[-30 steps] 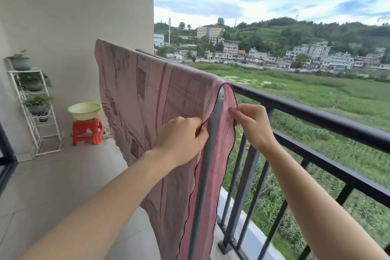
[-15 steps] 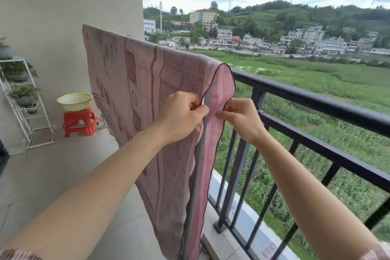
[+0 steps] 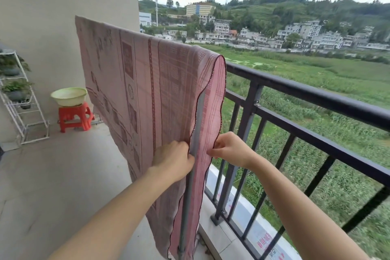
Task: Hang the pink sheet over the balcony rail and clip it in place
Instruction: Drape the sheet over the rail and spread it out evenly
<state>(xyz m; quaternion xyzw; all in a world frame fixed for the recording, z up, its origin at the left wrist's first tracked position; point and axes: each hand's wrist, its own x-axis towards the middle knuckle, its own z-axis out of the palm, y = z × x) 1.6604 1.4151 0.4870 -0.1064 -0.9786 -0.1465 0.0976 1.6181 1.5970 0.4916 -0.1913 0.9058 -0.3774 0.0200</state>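
Pink sheet (image 3: pixel 147 82), patterned weave, over rail (image 3: pixel 316 96) | left hand (image 3: pixel 173 159), right hand (image 3: pixel 230 150) each pinch scalloped edge

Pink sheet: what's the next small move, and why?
Probably a short downward tug with both hands to even out the two layers. The pink sheet already drapes over the rail. The left hand grips the inner edge and the right hand pinches the outer edge, either side of a grey pole. The edges look wavy, and no clip is in view.
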